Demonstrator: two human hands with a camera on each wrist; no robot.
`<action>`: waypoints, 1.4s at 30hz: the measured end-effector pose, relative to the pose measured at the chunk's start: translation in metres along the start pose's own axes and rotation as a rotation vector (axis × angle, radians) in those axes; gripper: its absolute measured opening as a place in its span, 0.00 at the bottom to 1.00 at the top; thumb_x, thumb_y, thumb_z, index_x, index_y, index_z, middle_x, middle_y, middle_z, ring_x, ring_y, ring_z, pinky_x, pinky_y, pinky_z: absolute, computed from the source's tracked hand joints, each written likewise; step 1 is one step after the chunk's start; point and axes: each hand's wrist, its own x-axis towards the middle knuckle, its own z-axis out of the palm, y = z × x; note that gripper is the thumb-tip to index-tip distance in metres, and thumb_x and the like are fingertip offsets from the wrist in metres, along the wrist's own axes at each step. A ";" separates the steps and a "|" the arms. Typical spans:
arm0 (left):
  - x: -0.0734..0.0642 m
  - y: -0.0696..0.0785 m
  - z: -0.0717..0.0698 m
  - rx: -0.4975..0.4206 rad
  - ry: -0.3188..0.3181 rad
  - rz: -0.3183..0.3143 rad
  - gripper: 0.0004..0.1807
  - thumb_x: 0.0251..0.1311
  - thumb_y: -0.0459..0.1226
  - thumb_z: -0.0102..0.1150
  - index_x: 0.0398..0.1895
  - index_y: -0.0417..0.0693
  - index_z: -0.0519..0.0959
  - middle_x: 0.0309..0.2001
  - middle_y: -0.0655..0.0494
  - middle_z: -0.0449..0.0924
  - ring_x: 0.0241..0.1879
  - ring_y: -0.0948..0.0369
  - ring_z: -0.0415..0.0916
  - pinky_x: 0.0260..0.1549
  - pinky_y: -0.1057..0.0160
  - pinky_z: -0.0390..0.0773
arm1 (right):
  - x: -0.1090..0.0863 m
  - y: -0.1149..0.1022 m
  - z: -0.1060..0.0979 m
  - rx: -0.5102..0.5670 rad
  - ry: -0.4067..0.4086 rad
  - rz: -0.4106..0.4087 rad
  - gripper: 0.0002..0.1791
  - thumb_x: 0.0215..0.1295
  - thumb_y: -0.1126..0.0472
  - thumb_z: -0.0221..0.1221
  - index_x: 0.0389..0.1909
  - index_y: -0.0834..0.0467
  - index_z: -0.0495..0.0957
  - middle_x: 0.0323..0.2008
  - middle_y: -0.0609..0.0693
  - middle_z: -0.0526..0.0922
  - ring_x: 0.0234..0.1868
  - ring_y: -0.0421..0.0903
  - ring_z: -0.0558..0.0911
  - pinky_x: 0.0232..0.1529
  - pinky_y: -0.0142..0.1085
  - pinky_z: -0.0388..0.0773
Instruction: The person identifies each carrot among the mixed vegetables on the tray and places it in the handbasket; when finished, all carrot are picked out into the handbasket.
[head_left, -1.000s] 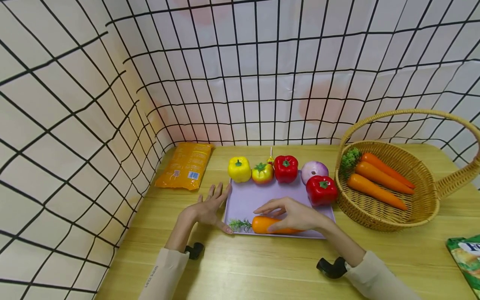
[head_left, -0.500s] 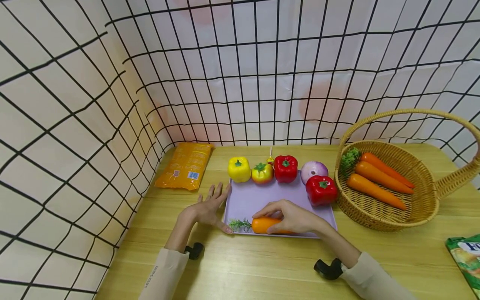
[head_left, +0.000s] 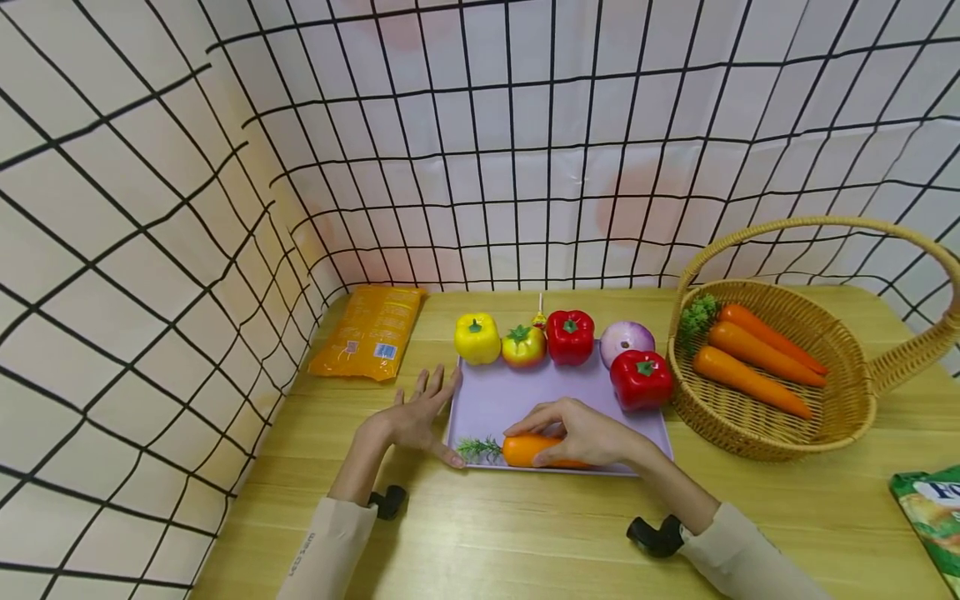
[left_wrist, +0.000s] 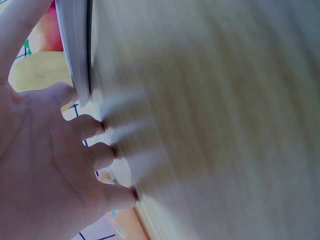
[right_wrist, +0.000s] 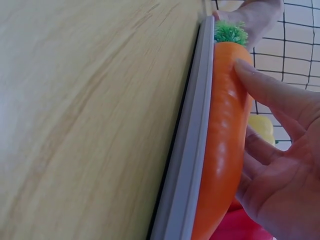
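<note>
A lilac tray [head_left: 495, 400] lies in front of me with a toy carrot [head_left: 517, 451] along its near edge, green top to the left. My right hand [head_left: 588, 433] holds the carrot's body from above, thumb on the near side and fingers curled over the far side. In the right wrist view the thumb presses the orange carrot [right_wrist: 222, 130] near its leafy end, right beside the tray wall [right_wrist: 192, 135]. My left hand [head_left: 412, 425] is spread on the table at the tray's left edge, its thumb at the near left corner. That hand [left_wrist: 45, 155] holds nothing.
A yellow pepper [head_left: 477, 339], tomato [head_left: 523, 346], red pepper [head_left: 570, 337], onion [head_left: 627, 345] and second red pepper [head_left: 641, 381] line the tray's far and right sides. A wicker basket [head_left: 772, 450] with carrots stands right. An orange packet [head_left: 371, 332] lies left, a green bag [head_left: 930, 508] far right.
My right hand has shifted slightly left and its fingers have drawn in around the carrot. The left hand and the carrot stay where they were.
</note>
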 end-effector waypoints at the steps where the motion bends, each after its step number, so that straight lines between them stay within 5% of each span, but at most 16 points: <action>1: 0.000 0.000 0.000 0.001 0.000 0.000 0.78 0.46 0.58 0.81 0.85 0.55 0.29 0.83 0.40 0.18 0.82 0.40 0.17 0.75 0.25 0.28 | 0.000 0.000 0.000 0.000 -0.001 -0.002 0.23 0.65 0.62 0.70 0.61 0.57 0.84 0.58 0.54 0.86 0.60 0.56 0.83 0.62 0.54 0.82; 14: -0.001 0.000 0.000 -0.003 0.001 0.005 0.78 0.46 0.58 0.81 0.85 0.54 0.30 0.83 0.39 0.19 0.83 0.39 0.18 0.75 0.24 0.29 | -0.003 -0.001 -0.004 -0.032 0.003 -0.024 0.21 0.65 0.61 0.70 0.59 0.55 0.85 0.56 0.51 0.87 0.56 0.51 0.84 0.59 0.45 0.84; 22: -0.001 -0.001 0.000 -0.003 0.005 0.011 0.78 0.45 0.58 0.81 0.85 0.53 0.30 0.83 0.39 0.19 0.82 0.39 0.18 0.74 0.24 0.29 | -0.018 -0.007 -0.016 -0.058 0.023 0.032 0.20 0.66 0.56 0.70 0.59 0.50 0.85 0.58 0.48 0.86 0.58 0.52 0.82 0.60 0.50 0.83; 30: -0.002 0.000 0.000 0.005 -0.001 0.010 0.78 0.45 0.59 0.81 0.85 0.55 0.29 0.83 0.39 0.18 0.82 0.39 0.17 0.75 0.25 0.28 | -0.042 -0.023 -0.044 -0.103 0.077 0.024 0.21 0.66 0.54 0.70 0.60 0.48 0.85 0.59 0.48 0.86 0.58 0.51 0.83 0.53 0.38 0.84; 36: 0.000 0.000 0.001 0.010 0.004 0.004 0.78 0.45 0.60 0.80 0.85 0.54 0.30 0.84 0.39 0.20 0.83 0.39 0.19 0.75 0.25 0.29 | -0.063 -0.036 -0.071 -0.156 0.166 0.076 0.21 0.64 0.51 0.71 0.58 0.41 0.85 0.56 0.41 0.87 0.54 0.42 0.81 0.53 0.35 0.81; 42: -0.001 0.001 0.000 0.018 -0.004 0.000 0.78 0.46 0.60 0.80 0.85 0.54 0.29 0.83 0.39 0.19 0.83 0.39 0.18 0.75 0.25 0.29 | -0.085 -0.052 -0.100 -0.243 0.272 0.096 0.22 0.63 0.51 0.72 0.59 0.38 0.84 0.57 0.42 0.87 0.49 0.44 0.80 0.47 0.33 0.81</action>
